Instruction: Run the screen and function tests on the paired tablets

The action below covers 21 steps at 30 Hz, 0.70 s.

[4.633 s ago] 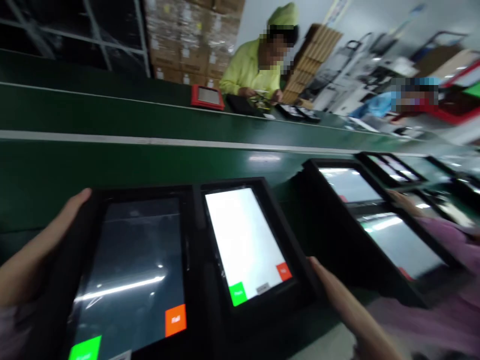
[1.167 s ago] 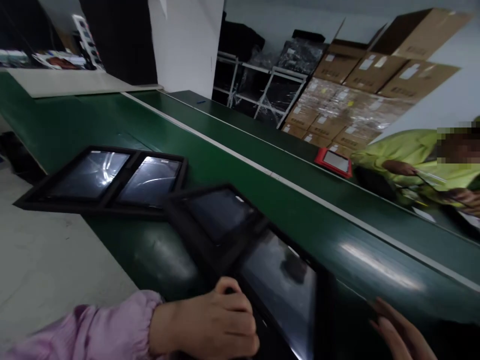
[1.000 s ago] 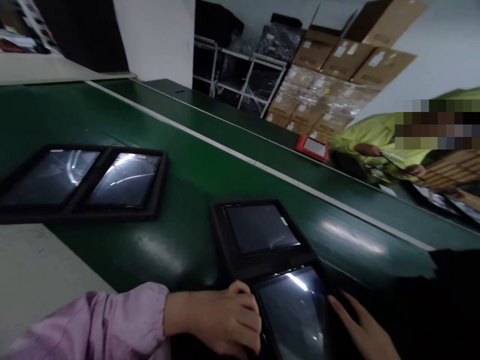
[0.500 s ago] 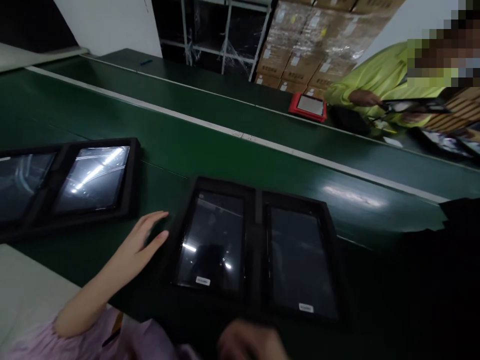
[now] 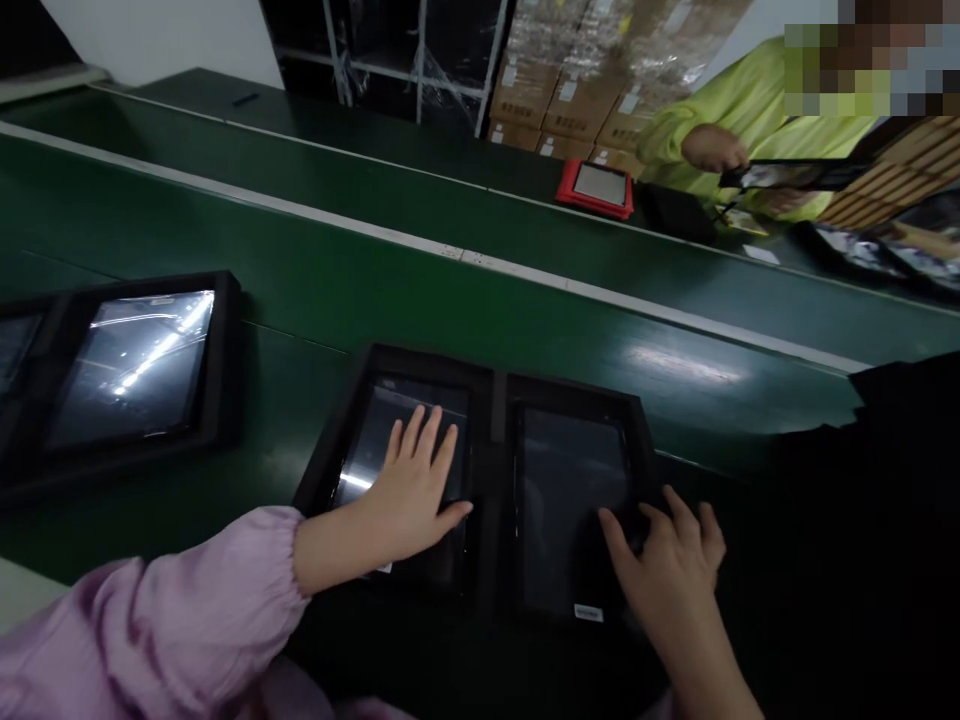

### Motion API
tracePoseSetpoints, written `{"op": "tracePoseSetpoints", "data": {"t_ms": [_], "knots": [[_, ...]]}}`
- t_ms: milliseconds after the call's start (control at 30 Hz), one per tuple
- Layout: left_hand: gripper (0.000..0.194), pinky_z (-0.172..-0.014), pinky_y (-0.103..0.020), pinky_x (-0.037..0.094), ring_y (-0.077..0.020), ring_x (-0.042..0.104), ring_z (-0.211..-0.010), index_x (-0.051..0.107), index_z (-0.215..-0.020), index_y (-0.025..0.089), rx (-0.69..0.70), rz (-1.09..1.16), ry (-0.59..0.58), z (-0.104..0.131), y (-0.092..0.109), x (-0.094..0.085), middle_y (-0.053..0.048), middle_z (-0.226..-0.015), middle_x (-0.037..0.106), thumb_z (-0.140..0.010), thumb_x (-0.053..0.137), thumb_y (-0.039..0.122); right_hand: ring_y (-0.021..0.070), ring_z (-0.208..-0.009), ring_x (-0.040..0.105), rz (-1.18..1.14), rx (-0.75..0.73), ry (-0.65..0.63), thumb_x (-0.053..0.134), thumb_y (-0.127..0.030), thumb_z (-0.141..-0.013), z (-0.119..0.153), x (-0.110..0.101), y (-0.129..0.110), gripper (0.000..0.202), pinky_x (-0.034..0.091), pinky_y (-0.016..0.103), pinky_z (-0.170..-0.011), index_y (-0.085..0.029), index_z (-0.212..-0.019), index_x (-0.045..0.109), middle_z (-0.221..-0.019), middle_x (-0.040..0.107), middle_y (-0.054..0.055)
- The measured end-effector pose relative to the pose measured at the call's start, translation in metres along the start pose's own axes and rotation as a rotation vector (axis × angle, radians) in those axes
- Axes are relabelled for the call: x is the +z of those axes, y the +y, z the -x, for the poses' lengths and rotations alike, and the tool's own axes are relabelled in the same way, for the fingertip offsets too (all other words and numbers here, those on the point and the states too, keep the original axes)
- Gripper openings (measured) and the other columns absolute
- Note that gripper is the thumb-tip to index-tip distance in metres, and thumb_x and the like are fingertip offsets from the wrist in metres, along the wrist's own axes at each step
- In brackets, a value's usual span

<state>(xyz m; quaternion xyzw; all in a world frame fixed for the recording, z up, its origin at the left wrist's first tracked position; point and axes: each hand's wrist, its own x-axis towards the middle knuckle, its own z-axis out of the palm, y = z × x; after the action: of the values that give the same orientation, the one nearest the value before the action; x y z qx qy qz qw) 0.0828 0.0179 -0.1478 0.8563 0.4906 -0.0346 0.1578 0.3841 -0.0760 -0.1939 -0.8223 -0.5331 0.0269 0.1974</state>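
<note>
A black foam tray (image 5: pixel 491 480) with two compartments lies on the green table before me. Over the dark tablet (image 5: pixel 375 425) in its left compartment my left hand (image 5: pixel 409 495) is spread flat, fingers apart; whether it touches the glass I cannot tell. The right compartment holds another dark tablet (image 5: pixel 570 500) with a small white label near its lower edge. At that tablet's right side is my right hand (image 5: pixel 671 560), fingers apart, thumb over the screen and the other fingers by the tray's right edge. Neither hand holds anything.
Another foam tray (image 5: pixel 225 350) with a shiny tablet (image 5: pixel 139 365) lies at the left. Across the green table (image 5: pixel 315 270), a person in a yellow-green top (image 5: pixel 757 110) holds a dark flat item. Red cases (image 5: pixel 596 190) and stacked cartons (image 5: pixel 555 95) are at the back.
My left hand has moved right, from beside the tray to over the left tablet. My right hand has risen from the bottom edge to the right tablet's side. The view has shifted somewhat.
</note>
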Motion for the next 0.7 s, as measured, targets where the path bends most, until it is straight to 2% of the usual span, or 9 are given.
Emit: {"op": "tracePoseSetpoints", "data": {"t_ms": [67,133,267,367,467,567,700], "knots": [[0.090,-0.125,-0.070,0.012,-0.0479,0.004,-0.158,0.025,-0.164,0.003,0.030,-0.006,-0.014,-0.010,0.011,0.003,-0.027,-0.172,0.010,-0.095,0.059,0.050,0.0523,-0.137,0.048,-0.044,0.017,-0.007,0.030,-0.088,-0.087,-0.003,-0.003,-0.004,0.098,0.040,0.071,-0.109,-0.003,-0.111,0.071,-0.148,0.051,0.032],[0.090,-0.125,-0.070,0.011,-0.0470,0.003,-0.159,0.024,-0.165,0.003,0.038,-0.001,0.017,-0.011,0.011,0.006,-0.025,-0.172,0.012,-0.093,0.060,0.046,0.0508,-0.130,0.054,-0.059,0.059,-0.032,0.031,-0.088,-0.086,0.001,-0.009,-0.006,0.096,0.044,0.071,-0.105,-0.005,-0.111,0.072,-0.149,0.051,0.029],[0.089,-0.126,-0.068,0.016,-0.0453,0.008,-0.159,0.030,-0.162,0.004,0.040,0.005,0.064,-0.001,-0.004,0.007,-0.026,-0.172,0.018,-0.087,0.063,0.037,0.0528,-0.133,0.048,-0.110,0.177,-0.124,0.039,-0.084,-0.087,0.030,-0.018,-0.009,0.086,0.050,0.072,-0.095,-0.013,-0.123,0.071,-0.159,0.045,0.020],[0.089,-0.124,-0.071,0.018,-0.0465,0.010,-0.159,0.029,-0.162,0.002,0.053,-0.019,0.088,-0.004,-0.011,0.001,-0.028,-0.171,0.018,-0.086,0.063,0.033,0.0541,-0.141,0.039,-0.132,0.126,-0.115,0.041,-0.082,-0.089,0.038,-0.019,-0.011,0.082,0.050,0.074,-0.096,-0.014,-0.126,0.070,-0.163,0.040,0.019],[0.085,-0.124,-0.073,0.012,-0.0478,0.007,-0.159,0.029,-0.161,-0.001,0.062,-0.074,0.154,-0.031,-0.009,-0.012,-0.030,-0.171,0.015,-0.088,0.061,0.030,0.0526,-0.150,0.027,-0.125,0.007,-0.073,0.039,-0.079,-0.093,0.019,-0.016,-0.015,0.080,0.044,0.075,-0.106,-0.011,-0.117,0.073,-0.161,0.041,0.021],[0.086,-0.123,-0.074,0.006,-0.0495,0.004,-0.159,0.029,-0.160,-0.002,0.030,-0.097,0.216,-0.070,-0.006,-0.022,-0.032,-0.171,0.012,-0.088,0.062,0.028,0.0477,-0.153,0.025,-0.130,-0.100,-0.074,0.037,-0.076,-0.096,-0.013,-0.013,-0.021,0.077,0.039,0.071,-0.114,-0.011,-0.118,0.073,-0.160,0.044,0.020],[0.083,-0.125,-0.071,0.005,-0.0477,0.010,-0.159,0.030,-0.160,-0.001,-0.014,-0.064,0.272,-0.105,-0.013,-0.025,-0.032,-0.169,0.019,-0.090,0.061,0.030,0.0487,-0.154,0.022,-0.086,-0.084,0.012,0.036,-0.074,-0.097,-0.042,-0.002,-0.029,0.080,0.032,0.073,-0.117,-0.006,-0.120,0.072,-0.158,0.044,0.027]]}}
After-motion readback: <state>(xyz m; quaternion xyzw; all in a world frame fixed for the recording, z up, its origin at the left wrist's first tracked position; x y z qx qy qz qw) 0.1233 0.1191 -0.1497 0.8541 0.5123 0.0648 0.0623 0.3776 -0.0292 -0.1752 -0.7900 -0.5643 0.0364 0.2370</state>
